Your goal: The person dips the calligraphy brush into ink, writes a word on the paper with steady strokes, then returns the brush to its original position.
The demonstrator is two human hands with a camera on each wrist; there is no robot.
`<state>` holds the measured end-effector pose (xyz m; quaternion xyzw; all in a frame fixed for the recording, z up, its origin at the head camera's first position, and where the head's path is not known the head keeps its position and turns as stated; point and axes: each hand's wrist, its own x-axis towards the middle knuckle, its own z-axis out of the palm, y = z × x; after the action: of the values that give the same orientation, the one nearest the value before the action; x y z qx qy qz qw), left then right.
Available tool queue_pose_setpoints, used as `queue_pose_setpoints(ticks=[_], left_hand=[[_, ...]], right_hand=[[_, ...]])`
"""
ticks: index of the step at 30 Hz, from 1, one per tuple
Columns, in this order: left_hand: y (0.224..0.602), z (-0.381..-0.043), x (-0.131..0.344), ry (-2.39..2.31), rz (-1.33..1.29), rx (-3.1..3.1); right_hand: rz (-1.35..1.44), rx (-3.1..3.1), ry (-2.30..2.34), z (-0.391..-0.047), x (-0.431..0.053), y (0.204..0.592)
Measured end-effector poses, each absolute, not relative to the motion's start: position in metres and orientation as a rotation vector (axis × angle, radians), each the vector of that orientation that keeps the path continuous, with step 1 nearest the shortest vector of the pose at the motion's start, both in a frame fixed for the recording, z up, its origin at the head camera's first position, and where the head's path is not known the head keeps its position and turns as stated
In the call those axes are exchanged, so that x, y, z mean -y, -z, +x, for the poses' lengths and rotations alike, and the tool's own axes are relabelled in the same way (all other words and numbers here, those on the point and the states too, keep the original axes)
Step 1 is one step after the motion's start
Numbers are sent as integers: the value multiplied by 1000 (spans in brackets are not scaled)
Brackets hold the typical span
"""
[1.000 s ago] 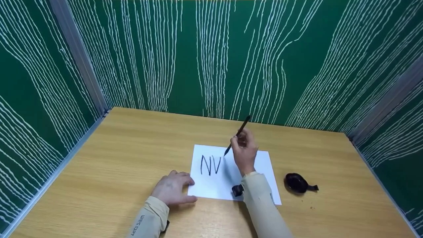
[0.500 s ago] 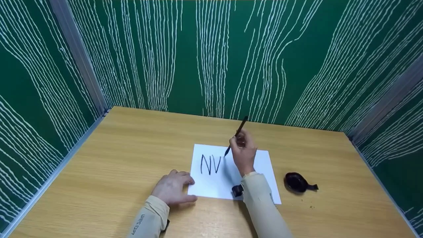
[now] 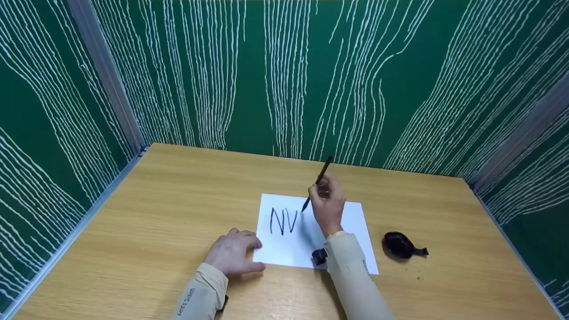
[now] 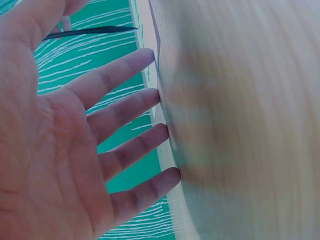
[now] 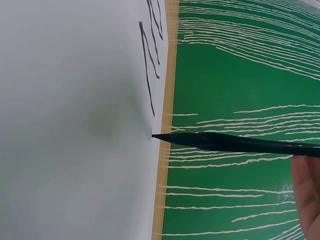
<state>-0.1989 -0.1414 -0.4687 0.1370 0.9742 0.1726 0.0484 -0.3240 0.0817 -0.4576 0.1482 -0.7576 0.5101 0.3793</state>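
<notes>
Green wall panels (image 3: 249,102) streaked with wavy white lines close in three sides of a wood-grain table (image 3: 178,200), where a white sheet of paper (image 3: 284,251) lies flat near the middle. Two large black letters (image 3: 283,222) can be read on its left part, N and V. Along the cuff of the left sleeve (image 3: 202,291) runs dark lettering that looks like "Lets Slim"; the small print on the right sleeve (image 3: 355,262) is too small to read. On the table to the right of the sheet, apart from it, sits a small black dish (image 3: 398,246) with a stubby handle, its inside so dark that I cannot tell what it holds; a few specks (image 3: 418,278) lie near it. The right hand (image 3: 329,204) pinches a slim black brush (image 3: 323,170) between thumb and fingers, tilted, with the pointed tip at the paper just right of the V. The left hand (image 3: 231,253) grips nothing: its fingers are spread, fingertips on the table, thumb and forefinger at the sheet's left edge.
</notes>
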Motion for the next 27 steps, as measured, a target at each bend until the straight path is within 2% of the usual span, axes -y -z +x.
queue_pose_setpoints(ticks=[27], left_hand=[[470, -199, 143, -536, 431, -2976]], right_hand=[[379, 1950, -1276, -321, -81, 454]])
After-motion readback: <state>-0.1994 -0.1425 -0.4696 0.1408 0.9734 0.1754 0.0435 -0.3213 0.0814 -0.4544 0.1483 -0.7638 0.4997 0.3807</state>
